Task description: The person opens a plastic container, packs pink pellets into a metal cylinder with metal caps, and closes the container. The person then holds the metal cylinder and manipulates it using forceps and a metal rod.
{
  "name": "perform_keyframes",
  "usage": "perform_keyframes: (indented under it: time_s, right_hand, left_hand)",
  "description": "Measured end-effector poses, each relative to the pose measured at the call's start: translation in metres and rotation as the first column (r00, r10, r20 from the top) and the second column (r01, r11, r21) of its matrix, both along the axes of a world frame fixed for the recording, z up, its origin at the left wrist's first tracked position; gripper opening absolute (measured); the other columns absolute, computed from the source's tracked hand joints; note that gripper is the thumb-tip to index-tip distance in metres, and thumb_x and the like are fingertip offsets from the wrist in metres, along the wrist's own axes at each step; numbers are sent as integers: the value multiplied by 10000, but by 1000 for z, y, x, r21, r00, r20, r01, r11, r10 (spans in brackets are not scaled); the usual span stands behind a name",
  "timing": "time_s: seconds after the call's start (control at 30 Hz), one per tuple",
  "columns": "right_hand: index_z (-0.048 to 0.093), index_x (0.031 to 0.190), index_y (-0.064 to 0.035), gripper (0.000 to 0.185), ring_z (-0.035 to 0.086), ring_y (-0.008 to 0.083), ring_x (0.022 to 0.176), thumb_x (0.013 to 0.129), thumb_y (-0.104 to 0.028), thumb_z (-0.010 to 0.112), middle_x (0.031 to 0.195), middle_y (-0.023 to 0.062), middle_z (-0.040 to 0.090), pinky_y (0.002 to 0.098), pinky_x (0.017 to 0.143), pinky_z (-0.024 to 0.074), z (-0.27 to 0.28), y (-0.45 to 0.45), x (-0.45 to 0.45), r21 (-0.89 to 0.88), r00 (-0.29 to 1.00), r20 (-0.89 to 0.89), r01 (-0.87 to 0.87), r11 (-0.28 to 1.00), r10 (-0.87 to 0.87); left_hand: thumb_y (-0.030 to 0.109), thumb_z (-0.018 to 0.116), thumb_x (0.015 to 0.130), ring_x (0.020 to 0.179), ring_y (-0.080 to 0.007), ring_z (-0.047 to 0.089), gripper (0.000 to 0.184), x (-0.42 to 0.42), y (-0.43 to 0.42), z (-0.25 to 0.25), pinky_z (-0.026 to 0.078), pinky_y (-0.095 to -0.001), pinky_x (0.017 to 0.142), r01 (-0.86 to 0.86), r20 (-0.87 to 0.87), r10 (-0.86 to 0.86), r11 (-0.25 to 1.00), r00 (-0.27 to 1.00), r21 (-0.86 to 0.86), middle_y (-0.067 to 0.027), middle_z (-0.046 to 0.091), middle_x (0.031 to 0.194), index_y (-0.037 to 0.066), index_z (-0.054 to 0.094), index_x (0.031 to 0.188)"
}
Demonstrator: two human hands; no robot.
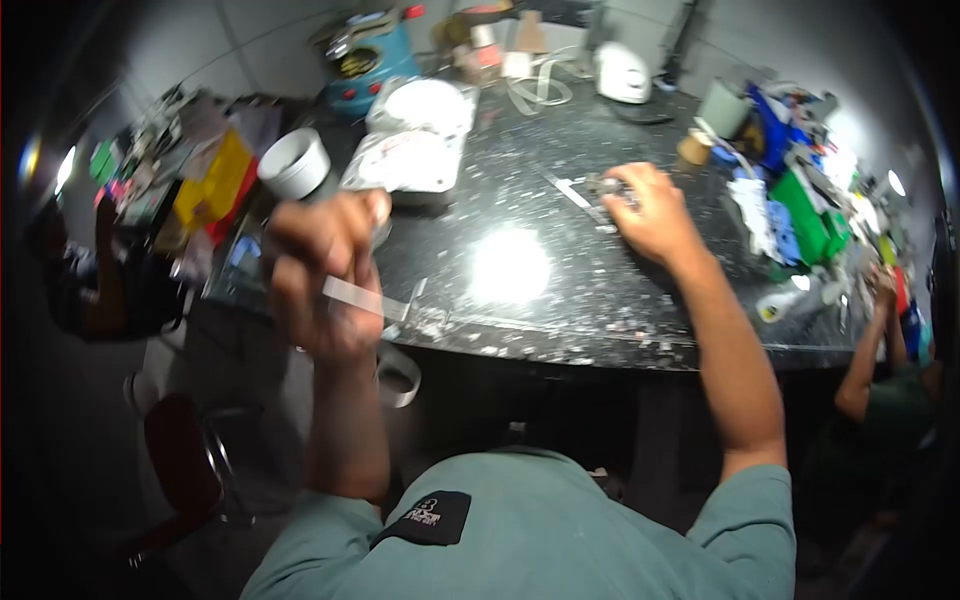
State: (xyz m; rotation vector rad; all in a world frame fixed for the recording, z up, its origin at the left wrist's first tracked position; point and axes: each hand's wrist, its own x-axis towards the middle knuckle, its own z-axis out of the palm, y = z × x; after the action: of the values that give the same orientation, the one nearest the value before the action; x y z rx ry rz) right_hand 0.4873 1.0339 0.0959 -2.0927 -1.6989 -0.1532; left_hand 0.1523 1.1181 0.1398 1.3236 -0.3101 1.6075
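The black table [590, 300] spreads out in front; over its left front edge the left hand [330, 270] is curled, apparently pinching a pale strip [362, 297] clear of the table. On the table's right half, the right hand [655, 215] bends over a small shiny object [606, 186], whether gripping I cannot tell. Scattered scraps [430, 328] suggest work begun; what remains is unclear.
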Motion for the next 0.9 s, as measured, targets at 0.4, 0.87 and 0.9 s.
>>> perform_keyframes:
  time_s: [0.4, 0.87, 0.9]
  right_hand:
    - [610, 1191, -42, 216, 664, 354, 971, 1006, -117, 528, 1068, 195, 676, 387, 873, 498, 0, 7, -13, 116, 996, 72, 48, 992, -56]
    - [578, 947, 8, 272, 453, 206, 515, 883, -255, 604, 660, 116, 554, 333, 471, 383, -30, -132, -243, -55, -547, -791, -383, 922, -275]
    - [580, 996, -4, 298, 422, 188, 514, 889, -280, 616, 675, 113, 543, 326, 479, 381, -49, -131, -249, -127, -620, -719, -327, 936, -314]
  left_hand:
    - [188, 535, 905, 687, -107, 538, 269, -356, 23, -302, 442, -256, 632, -818, -738, 378, 105, 559, -565, -96, 664, 890, 29, 638, 1096]
    - [171, 635, 880, 741, -181, 529, 168, -402, 241, -500, 452, -327, 602, -456, -451, 82, 58, 889, -888, -58, 610, 926, 92, 565, 1010]
    - [174, 639, 883, 753, -186, 539, 188, -413, 256, -516, 462, -328, 610, -395, -395, 17, 84, 918, -915, -59, 611, 939, 87, 574, 1036]
